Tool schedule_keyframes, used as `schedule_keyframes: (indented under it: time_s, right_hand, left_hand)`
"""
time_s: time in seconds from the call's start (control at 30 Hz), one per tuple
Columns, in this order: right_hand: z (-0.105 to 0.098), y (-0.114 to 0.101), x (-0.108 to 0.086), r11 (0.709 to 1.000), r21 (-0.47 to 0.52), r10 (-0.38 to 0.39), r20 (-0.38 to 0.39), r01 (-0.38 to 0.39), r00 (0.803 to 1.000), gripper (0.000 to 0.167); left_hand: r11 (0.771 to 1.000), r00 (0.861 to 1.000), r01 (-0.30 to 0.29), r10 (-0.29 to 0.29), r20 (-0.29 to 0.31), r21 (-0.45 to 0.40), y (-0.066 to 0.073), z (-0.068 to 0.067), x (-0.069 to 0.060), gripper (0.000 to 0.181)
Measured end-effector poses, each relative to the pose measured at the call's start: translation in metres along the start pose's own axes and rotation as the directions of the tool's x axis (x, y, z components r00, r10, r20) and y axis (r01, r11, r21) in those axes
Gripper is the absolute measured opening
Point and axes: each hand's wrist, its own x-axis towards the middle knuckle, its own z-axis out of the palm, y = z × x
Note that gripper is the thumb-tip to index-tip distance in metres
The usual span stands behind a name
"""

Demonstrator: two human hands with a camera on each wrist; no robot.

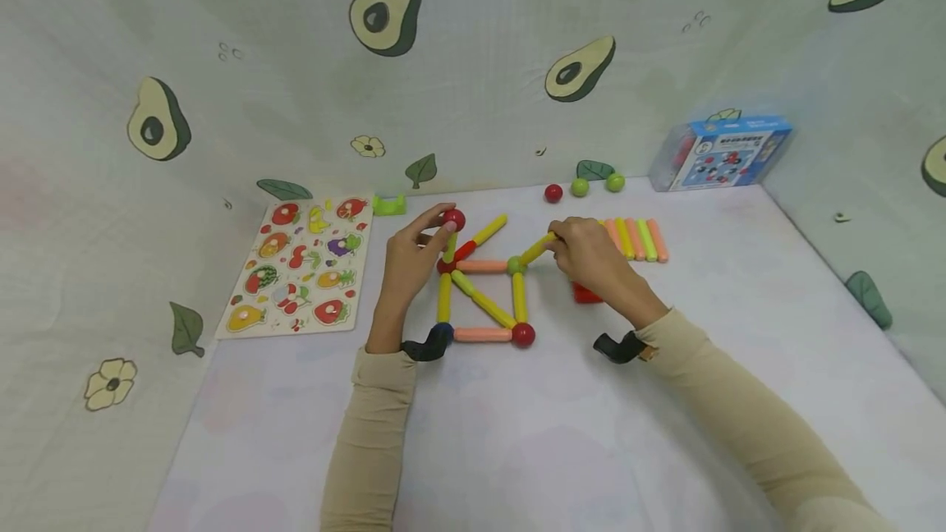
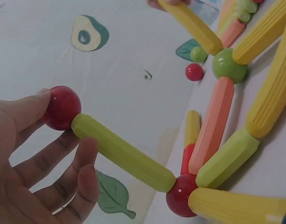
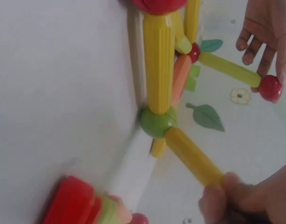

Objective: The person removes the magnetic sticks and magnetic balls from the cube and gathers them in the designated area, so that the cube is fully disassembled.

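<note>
1. A pale cloth backdrop (image 1: 480, 105), printed with avocados, leaves and flowers, rises behind a table (image 1: 510, 450) under a whitish cover
2. On the table's middle lies a stick-and-ball frame (image 1: 484, 334), roughly square, with a corner red ball (image 1: 447, 265) at the back left, a green ball (image 1: 516, 267) at the back right, a front red ball (image 1: 523, 335) and a blue ball (image 1: 446, 328) at the front left
3. Pink and yellow sticks make its sides, and a light green stick and a yellow one run as a diagonal to the front red ball
4. The left hand (image 1: 409, 261) pinches an upper red ball (image 1: 455, 220), which touches the top of a raised green stick (image 2: 124, 151) whose foot joins the corner red ball
5. The right hand (image 1: 591, 257) grips the far end of a slanting yellow stick (image 1: 537, 249); its near end touches the green ball
6. A red block (image 1: 587, 294) sits partly hidden below the right hand, with a row of coloured sticks (image 1: 639, 240) just behind
7. Three loose balls (image 1: 580, 187) stand near the backdrop, left of a blue box (image 1: 720, 154)
8. At the left are a fruit-picture board (image 1: 299, 265) and a small green piece (image 1: 389, 205) touching or close to its corner
</note>
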Motion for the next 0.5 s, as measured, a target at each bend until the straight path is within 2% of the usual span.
schedule_keyframes:
  time_s: [0.1, 0.17, 0.3, 0.4, 0.5]
  right_hand:
    - [0.001, 0.003, -0.002, 0.994, -0.049, 0.098, 0.029, -0.096, 0.995, 0.010]
    - [0.002, 0.007, -0.005, 0.991, -0.046, 0.127, 0.041, -0.125, 0.991, 0.013]
    - [-0.004, 0.009, -0.012, 0.988, 0.042, 0.149, 0.022, -0.150, 0.989, 0.019]
    - [-0.015, 0.011, -0.015, 0.976, 0.134, 0.171, 0.001, -0.170, 0.985, 0.022]
    - [-0.027, 0.018, -0.020, 0.964, 0.172, 0.209, -0.034, -0.200, 0.977, 0.023]
  left_hand:
    - [1.000, 1.000, 0.004, -0.004, -0.007, 0.000, 0.000, 0.000, 0.000, 0.038]
    - [1.000, 1.000, 0.012, -0.012, -0.006, 0.003, -0.001, 0.000, 0.000, 0.038]
    - [1.000, 1.000, 0.009, -0.009, -0.002, 0.009, 0.000, 0.000, 0.000, 0.038]
    - [1.000, 1.000, 0.010, -0.009, -0.013, 0.007, 0.001, -0.001, 0.000, 0.039]
    - [1.000, 1.000, 0.017, -0.017, -0.019, 0.004, 0.002, -0.001, 0.000, 0.039]
